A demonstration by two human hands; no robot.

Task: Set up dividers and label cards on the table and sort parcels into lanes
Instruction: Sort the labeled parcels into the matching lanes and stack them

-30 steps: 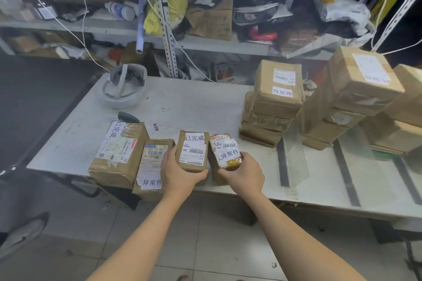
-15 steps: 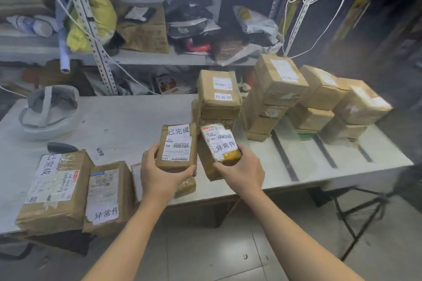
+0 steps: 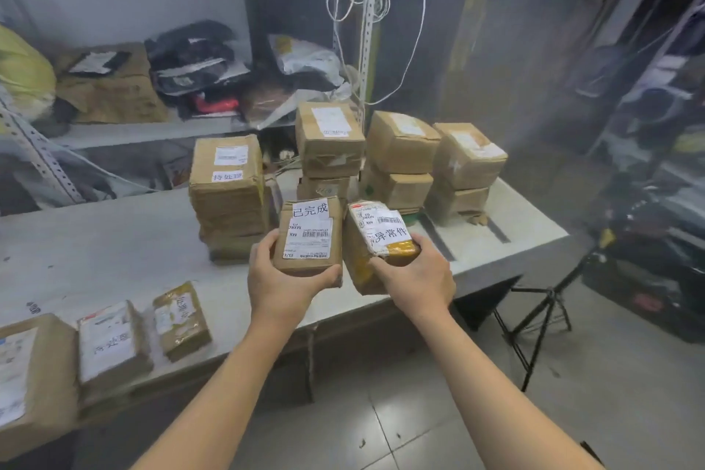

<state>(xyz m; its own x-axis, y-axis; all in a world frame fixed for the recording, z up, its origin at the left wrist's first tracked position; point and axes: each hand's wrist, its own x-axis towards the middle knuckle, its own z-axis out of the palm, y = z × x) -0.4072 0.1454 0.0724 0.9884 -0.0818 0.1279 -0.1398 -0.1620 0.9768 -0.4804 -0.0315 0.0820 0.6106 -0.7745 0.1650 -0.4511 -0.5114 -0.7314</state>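
We hold two small parcels up in the air, just over the near edge of the table [image 3: 114,240]. Our left hand [image 3: 282,279] wraps around the bottom of the brown box [image 3: 309,235], thumb on one side and fingers curled under the other. Our right hand [image 3: 416,275] grips the taped packet [image 3: 375,240] the same way, from below. Both hands are closed tight on their parcels.

The two parcels sit side by side, almost touching. Each one's long side points away from us, toward the back of the table. Their white cards carry different words (so we think they belong in different lanes).

Straight ahead, close behind the brown box, stands a tall stack [image 3: 229,195] with its own card. More stacks [image 3: 400,164] stand behind the taped packet and to its right. Dark strips [image 3: 499,231] run across the table on the right end, with bare table between them. Our right hand is nearer to that end.

The stacks block the straight way forward, so we would need to go around them or set down in front. On the left, three parcels [image 3: 114,343] lie along the near edge, well apart from our hands.
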